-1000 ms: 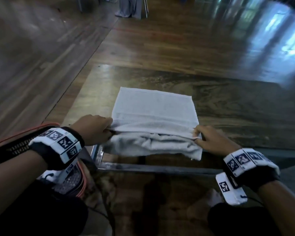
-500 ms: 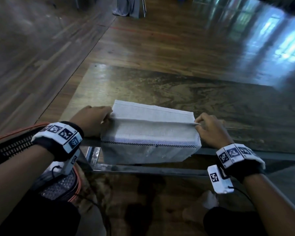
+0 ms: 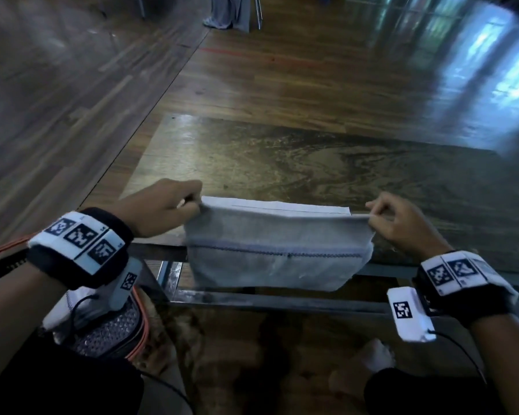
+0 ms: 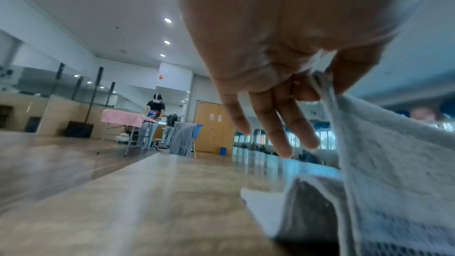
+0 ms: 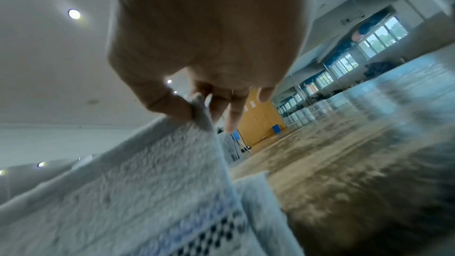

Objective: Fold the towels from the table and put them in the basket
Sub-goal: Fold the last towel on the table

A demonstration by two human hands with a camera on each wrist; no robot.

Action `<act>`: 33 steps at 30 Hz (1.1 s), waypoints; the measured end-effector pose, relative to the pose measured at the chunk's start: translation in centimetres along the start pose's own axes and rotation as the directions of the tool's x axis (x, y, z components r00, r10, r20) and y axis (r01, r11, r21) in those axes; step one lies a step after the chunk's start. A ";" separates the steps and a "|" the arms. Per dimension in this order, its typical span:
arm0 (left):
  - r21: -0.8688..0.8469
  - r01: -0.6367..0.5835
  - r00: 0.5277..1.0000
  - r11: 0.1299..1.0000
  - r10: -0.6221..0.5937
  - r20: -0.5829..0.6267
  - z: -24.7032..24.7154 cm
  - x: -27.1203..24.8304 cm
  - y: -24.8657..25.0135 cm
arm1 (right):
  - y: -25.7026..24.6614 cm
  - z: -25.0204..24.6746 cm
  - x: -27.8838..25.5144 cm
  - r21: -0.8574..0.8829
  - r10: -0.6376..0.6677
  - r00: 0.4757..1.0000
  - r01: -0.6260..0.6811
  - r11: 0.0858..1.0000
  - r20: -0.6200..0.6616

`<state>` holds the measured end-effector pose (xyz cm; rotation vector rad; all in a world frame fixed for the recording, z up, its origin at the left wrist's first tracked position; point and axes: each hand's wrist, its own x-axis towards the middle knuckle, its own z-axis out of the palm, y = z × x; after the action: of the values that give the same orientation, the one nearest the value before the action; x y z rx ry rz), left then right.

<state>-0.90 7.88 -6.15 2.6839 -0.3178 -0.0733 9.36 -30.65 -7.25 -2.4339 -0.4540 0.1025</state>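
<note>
A white towel point(image 3: 276, 253) with a dark stitched band hangs between my hands at the near edge of the table point(image 3: 312, 163). Its lower part drops in front of the table edge; a strip of it still lies flat on the top. My left hand point(image 3: 189, 202) pinches the towel's upper left corner, thumb against forefinger, with the other fingers point(image 4: 278, 124) loose. My right hand point(image 3: 372, 217) pinches the upper right corner. The wrist views show the towel point(image 4: 393, 163) point(image 5: 138, 192) held in each pinch. The basket point(image 3: 114, 333), mesh with an orange rim, sits low at my left, mostly behind my left arm.
The marbled table top stretches away ahead and to the right. A metal rail point(image 3: 282, 299) runs below the near edge. Wooden floor surrounds the table; grey cloth hangs on a chair point(image 3: 231, 10) far ahead. Other people work at a pink-covered table point(image 4: 123, 118) across the hall.
Both hands have lifted the towel's near corners off the table, so that the fold stands up and hangs; the towel has drawn toward me, leaving less of it flat on the top.
</note>
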 end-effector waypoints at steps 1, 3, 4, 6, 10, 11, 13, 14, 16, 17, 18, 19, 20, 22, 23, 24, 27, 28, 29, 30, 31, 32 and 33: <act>-0.066 -0.028 0.996 0.997 0.022 -0.083 -0.6 0.2 0.1 | -0.4 -0.3 0.3 0.054 -0.015 0.996 0.020 0.998 -0.090; -0.102 -0.030 0.986 0.994 0.013 -0.166 -1.3 0.9 -0.1 | -0.8 -0.3 0.8 0.028 -0.055 0.975 0.062 0.998 -0.217; -0.075 0.002 0.988 0.997 -0.014 -0.156 -1.4 1.4 -0.4 | -0.8 -0.1 1.3 -0.023 -0.063 0.970 0.060 0.998 -0.235; 0.051 0.079 0.993 0.996 -0.074 -0.088 -0.8 2.6 -1.4 | -0.5 0.6 2.3 -0.141 -0.061 0.977 0.032 0.990 -0.204; 0.241 0.134 0.990 0.961 -0.138 0.002 1.0 4.5 -2.6 | 0.8 2.6 4.0 -0.351 -0.020 0.992 -0.026 0.936 -0.126; 0.265 0.134 0.988 0.955 -0.150 0.040 1.4 4.9 -2.6 | 1.2 3.0 4.4 -0.406 -0.001 0.995 -0.039 0.913 -0.097; 0.287 0.140 0.976 0.948 -0.181 0.122 2.2 5.4 -2.5 | 1.8 3.7 4.9 -0.500 0.037 0.999 -0.035 0.865 -0.006; 0.284 0.136 0.971 0.949 -0.185 0.153 2.5 5.5 -2.3 | 2.1 4.0 5.0 -0.534 0.049 0.998 -0.021 0.845 0.039; 0.261 0.120 0.971 0.958 -0.168 0.172 3.0 5.7 -2.1 | 2.4 4.5 5.2 -0.564 0.064 0.994 -0.001 0.826 0.093; 0.251 0.113 0.974 0.961 -0.157 0.164 3.2 5.9 -2.0 | 2.4 4.6 5.3 -0.563 0.070 0.992 0.000 0.826 0.103; 0.247 0.108 0.977 0.963 -0.149 0.155 3.2 5.9 -2.0 | 2.5 4.6 5.3 -0.561 0.074 0.991 0.000 0.828 0.110; 0.248 0.103 0.978 0.963 -0.143 0.150 3.3 6.1 -2.0 | 2.5 4.6 5.4 -0.561 0.075 0.990 0.003 0.828 0.116; 0.251 0.102 0.979 0.962 -0.143 0.149 3.2 6.1 -2.0 | 2.6 4.6 5.4 -0.564 0.073 0.990 0.008 0.826 0.120; 0.253 0.106 0.978 0.962 -0.147 0.146 3.3 6.1 -2.1 | 2.7 4.3 5.5 -0.556 0.061 0.992 0.011 0.831 0.112; 0.244 0.113 0.978 0.963 -0.151 0.143 3.3 6.1 -2.2 | 2.7 4.2 5.4 -0.548 0.056 0.993 0.009 0.836 0.102; 0.230 0.123 0.977 0.965 -0.158 0.141 3.3 6.0 -2.4 | 2.8 4.1 5.3 -0.542 0.051 0.994 0.008 0.840 0.093; 0.191 0.146 0.974 0.971 -0.175 0.144 3.1 5.5 -2.8 | 2.7 3.8 5.0 -0.521 0.022 0.994 0.035 0.853 0.103; 0.182 0.149 0.974 0.972 -0.176 0.144 3.0 5.3 -3.0 | 2.6 3.7 4.8 -0.508 0.016 0.993 0.046 0.860 0.117; 0.174 0.150 0.974 0.973 -0.175 0.142 2.9 5.1 -3.1 | 2.6 3.6 4.7 -0.493 0.009 0.992 0.054 0.868 0.126; 0.167 0.149 0.975 0.975 -0.173 0.138 2.8 4.8 -3.2 | 2.5 3.5 4.5 -0.475 0.000 0.992 0.061 0.878 0.127; 0.156 0.144 0.978 0.977 -0.165 0.131 2.8 4.6 -3.2 | 2.4 3.3 4.2 -0.449 -0.019 0.993 0.070 0.891 0.116; 0.140 0.133 0.981 0.981 -0.150 0.121 2.7 4.3 -3.1 | 2.4 3.2 4.0 -0.415 -0.043 0.995 0.079 0.906 0.095; 0.115 0.123 0.985 0.986 -0.135 0.104 2.7 4.1 -3.0 | 2.2 3.1 3.7 -0.383 -0.065 0.995 0.088 0.920 0.072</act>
<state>3.45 8.45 -9.91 2.8117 -0.1855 -0.2522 12.90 -29.19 -10.90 -2.8004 -0.6471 0.0534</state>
